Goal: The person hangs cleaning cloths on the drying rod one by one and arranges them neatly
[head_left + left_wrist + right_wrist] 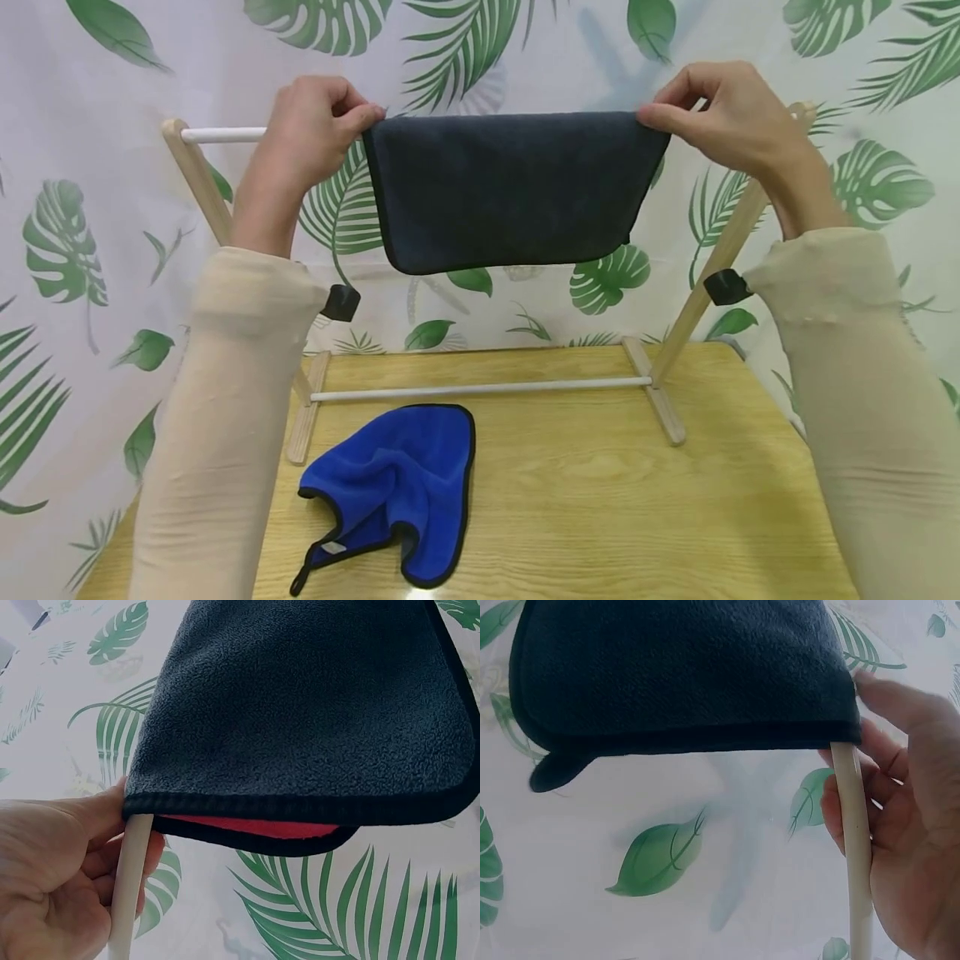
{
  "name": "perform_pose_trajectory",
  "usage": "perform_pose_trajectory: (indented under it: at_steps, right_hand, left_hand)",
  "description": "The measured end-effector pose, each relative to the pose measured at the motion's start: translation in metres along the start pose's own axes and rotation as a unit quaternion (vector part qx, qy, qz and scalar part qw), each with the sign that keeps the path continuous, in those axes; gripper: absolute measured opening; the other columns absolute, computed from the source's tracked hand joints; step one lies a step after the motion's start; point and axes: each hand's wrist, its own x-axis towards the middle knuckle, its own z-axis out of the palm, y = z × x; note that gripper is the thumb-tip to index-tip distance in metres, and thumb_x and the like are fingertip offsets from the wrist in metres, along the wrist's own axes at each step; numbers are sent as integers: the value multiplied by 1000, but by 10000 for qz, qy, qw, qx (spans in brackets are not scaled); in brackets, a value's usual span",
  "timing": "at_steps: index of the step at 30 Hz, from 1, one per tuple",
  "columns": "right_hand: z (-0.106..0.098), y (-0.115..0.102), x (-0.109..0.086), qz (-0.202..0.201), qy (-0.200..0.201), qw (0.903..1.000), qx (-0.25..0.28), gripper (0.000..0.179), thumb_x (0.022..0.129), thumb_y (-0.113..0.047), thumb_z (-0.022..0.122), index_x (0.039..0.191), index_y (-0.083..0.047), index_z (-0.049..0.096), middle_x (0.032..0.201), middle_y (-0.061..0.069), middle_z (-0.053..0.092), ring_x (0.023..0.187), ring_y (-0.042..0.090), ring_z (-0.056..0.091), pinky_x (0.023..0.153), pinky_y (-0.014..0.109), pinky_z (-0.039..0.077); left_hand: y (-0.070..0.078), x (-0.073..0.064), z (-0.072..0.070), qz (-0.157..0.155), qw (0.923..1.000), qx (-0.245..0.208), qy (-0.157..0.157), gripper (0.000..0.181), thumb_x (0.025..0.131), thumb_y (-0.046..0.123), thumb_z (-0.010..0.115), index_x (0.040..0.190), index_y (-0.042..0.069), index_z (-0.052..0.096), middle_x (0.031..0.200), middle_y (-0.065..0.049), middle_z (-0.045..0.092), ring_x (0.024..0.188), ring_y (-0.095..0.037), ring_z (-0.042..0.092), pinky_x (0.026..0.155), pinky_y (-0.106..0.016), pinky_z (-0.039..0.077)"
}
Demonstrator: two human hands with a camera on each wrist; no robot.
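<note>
A dark grey towel (517, 187) with black edging hangs folded over the white top rod (225, 135) of a wooden rack. At the fold's left end, my left hand (311, 125) pinches the towel's edge against the rod. My right hand (731, 117) pinches the opposite end of the fold in the same way. In the left wrist view a strip of red underside (255, 825) shows below the front layer. A small dark loop (559, 771) sticks out from the towel's lower corner in the right wrist view.
A crumpled blue towel (431, 467) with black edging and a hanging loop lies on the wooden table (600, 517), front left. The rack's right leg (701, 292) and white lower rod (480, 389) stand behind it. A leaf-print curtain (60, 375) covers the background.
</note>
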Motion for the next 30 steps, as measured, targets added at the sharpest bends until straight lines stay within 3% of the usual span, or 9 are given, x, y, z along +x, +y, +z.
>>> perform_pose_trajectory:
  at_steps: [4,10,12,16,24,30]
  right_hand:
    - [-3,2,-2,-15,-25,10000,69,17,100,-24,71,102,-8,73,90,-3,60,78,18,46,68,24,38]
    - [-1,1,3,-304,154,9992,-230,25,103,-22,66,104,2,73,81,-7,57,75,15,45,64,21,36]
    - [1,1,4,-324,211,9989,-269,26,104,-22,65,110,2,72,82,-9,57,77,14,46,67,20,38]
    - [2,2,4,-236,271,9989,-292,30,104,-25,64,117,1,70,88,-10,59,83,14,49,73,19,40]
    - [-3,1,-3,15,65,9999,94,18,98,-25,73,104,-8,72,92,-7,60,82,16,48,71,24,38]
    - [-2,2,-2,-91,57,9999,5,25,98,-21,73,114,-2,70,93,-10,61,82,15,49,71,17,42]
  left_hand:
    - [-1,-1,-1,153,9996,84,-204,41,107,41,55,117,5,70,92,-7,53,86,-20,46,72,-32,39]
    - [-4,-3,-12,580,9953,210,-740,44,104,40,62,135,8,67,117,-11,62,104,-26,49,88,-38,40]
    - [-4,-3,-13,606,9948,175,-805,42,104,35,63,137,9,65,118,-11,62,104,-26,49,89,-36,40]
    - [-4,-2,-12,573,9955,108,-743,39,105,34,62,136,10,64,116,-11,62,102,-25,49,87,-34,41]
    - [1,-1,-5,407,9983,129,-400,36,109,36,53,128,9,67,111,-9,64,96,-22,50,80,-31,40]
    - [5,0,2,115,9999,51,-111,37,110,34,50,132,9,66,113,-9,62,98,-21,51,81,-29,42]
